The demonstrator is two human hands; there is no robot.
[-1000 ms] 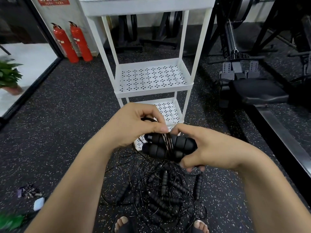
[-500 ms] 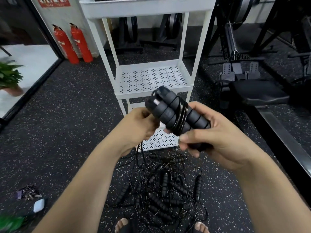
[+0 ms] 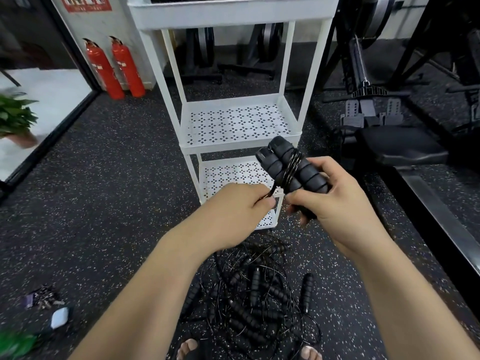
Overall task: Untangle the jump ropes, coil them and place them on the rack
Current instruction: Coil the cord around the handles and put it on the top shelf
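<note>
Rack (image 3: pixel 223 146): a white frame with three tiers. The middle and lowest shelves are perforated and hold nothing; the top tray's contents are out of sight.
Coiled jump rope (image 3: pixel 291 170): two black foam handles lie side by side with the thin cord wound round their middle. The bundle is held in the air in front of the rack, tilted, and its upper ends overlap the front right corner of the middle shelf.
Right hand (image 3: pixel 335 203): in front of the rack's right leg. Its fingers are curled round the lower half of both handles and grip them together.
Left hand (image 3: pixel 233 211): in front of the rack's lowest shelf, just beside the right hand. Its fingers are closed in a pinch on a strand of cord that runs up to the wrap.
Tangled jump ropes (image 3: pixel 254 294): a loose heap of black handles and cords on the speckled floor, nearer than the rack's foot, between the person's bare toes.
Fire extinguishers (image 3: pixel 114 68): two red ones stand upright against the wall, left of the rack.
Rowing machine (image 3: pixel 400 146): black, to the right of the rack.
</note>
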